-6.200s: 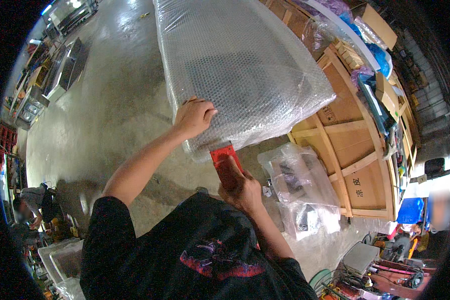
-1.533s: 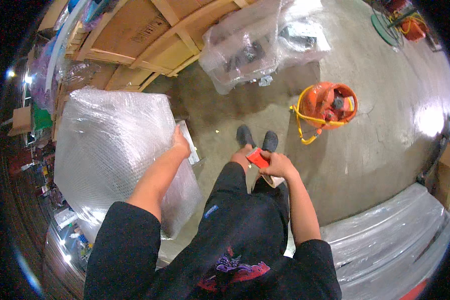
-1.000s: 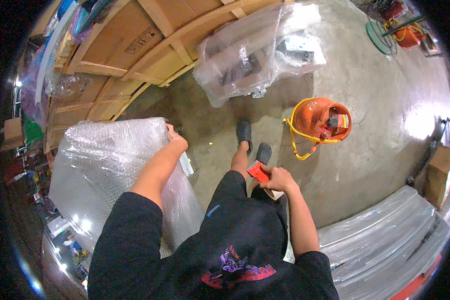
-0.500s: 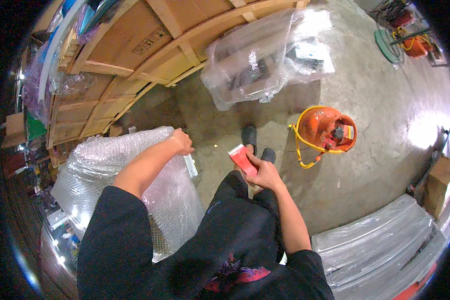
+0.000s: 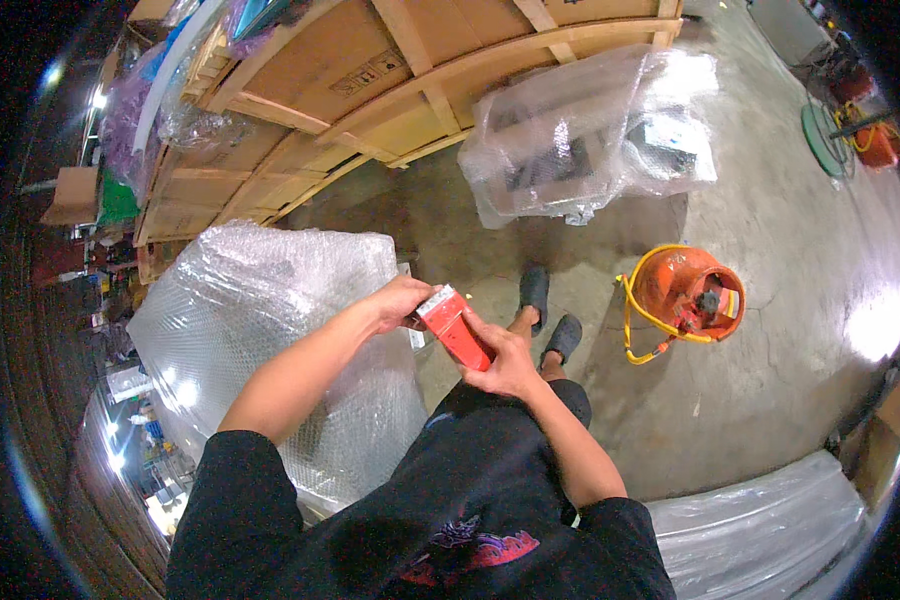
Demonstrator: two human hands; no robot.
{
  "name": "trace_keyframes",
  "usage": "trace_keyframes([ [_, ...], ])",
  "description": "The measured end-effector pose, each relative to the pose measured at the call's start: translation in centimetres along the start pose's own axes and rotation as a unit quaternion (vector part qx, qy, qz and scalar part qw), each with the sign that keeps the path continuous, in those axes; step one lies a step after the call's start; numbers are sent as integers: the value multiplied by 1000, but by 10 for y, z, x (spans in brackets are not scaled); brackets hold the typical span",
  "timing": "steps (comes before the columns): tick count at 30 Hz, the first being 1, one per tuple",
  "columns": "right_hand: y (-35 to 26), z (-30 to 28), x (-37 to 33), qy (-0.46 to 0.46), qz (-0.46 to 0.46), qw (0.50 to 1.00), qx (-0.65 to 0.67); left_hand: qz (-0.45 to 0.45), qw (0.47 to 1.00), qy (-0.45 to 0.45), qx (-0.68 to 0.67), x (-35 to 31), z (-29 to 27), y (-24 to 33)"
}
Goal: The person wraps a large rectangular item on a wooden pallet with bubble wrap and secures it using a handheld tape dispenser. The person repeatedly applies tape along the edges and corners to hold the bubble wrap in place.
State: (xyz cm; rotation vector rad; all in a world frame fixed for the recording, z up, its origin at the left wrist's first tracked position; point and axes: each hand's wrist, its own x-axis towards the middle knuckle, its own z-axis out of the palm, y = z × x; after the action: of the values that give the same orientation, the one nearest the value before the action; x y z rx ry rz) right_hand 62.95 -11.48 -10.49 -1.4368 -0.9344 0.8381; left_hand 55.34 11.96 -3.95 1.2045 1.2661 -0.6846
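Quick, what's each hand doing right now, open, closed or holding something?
Right hand: closed, holding the red tape dispenser.
Left hand: fingers curled at the dispenser's pale end; whether they grip anything can't be told.

Tape dispenser [image 5: 460, 338], centre: red, pale silvery front edge [image 5: 434, 299]. Bubble-wrapped package [image 5: 290, 320], 9 o'clock: clear-whitish, dotted bubble grid, white glare. Crate [image 5: 310, 65], 11 o'clock: tan-brown panels, paler battens [image 5: 404, 38], dark printed marks [image 5: 370, 75]. Gas cylinder [image 5: 670, 280], 3 o'clock: orange; hose [image 5: 627, 330] yellow. Disc [image 5: 821, 142], 2 o'clock: green. Shirt [image 5: 460, 470], 6 o'clock: black, red-purple print [image 5: 480, 547]. 2 shoes [image 5: 534, 295]: dark grey. Floor [image 5: 660, 430]: grey. Wrapped stack [image 5: 770, 535], 4 o'clock: silvery, streaked.
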Motion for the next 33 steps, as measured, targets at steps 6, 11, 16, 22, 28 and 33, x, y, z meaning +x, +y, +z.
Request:
trace_keyframes([
  [6, -6, 11, 10, -30, -10, 999, 34, 21, 999, 43, -8, -14, -21, -8],
  [11, -12, 46, 24, -1, 27, 991, 133, 47, 845, 150, 510, -11, -47, 60],
  [16, -2, 62, 61, -173, 206, 920, 284, 95, 615, 275, 733, -1, -93, 83],
  [22, 12, 67, 95, -233, 189, 923, 241, -23, 588, 220, 778, 13, -109, 67],
  [28, 18, 71, 88, -216, 168, 928, 253, 135, 498, 261, 816, 14, -102, 41],
  [33, 21, 77, 83, -192, 164, 930, 266, 56, 511, 250, 821, 25, -109, 33],
])
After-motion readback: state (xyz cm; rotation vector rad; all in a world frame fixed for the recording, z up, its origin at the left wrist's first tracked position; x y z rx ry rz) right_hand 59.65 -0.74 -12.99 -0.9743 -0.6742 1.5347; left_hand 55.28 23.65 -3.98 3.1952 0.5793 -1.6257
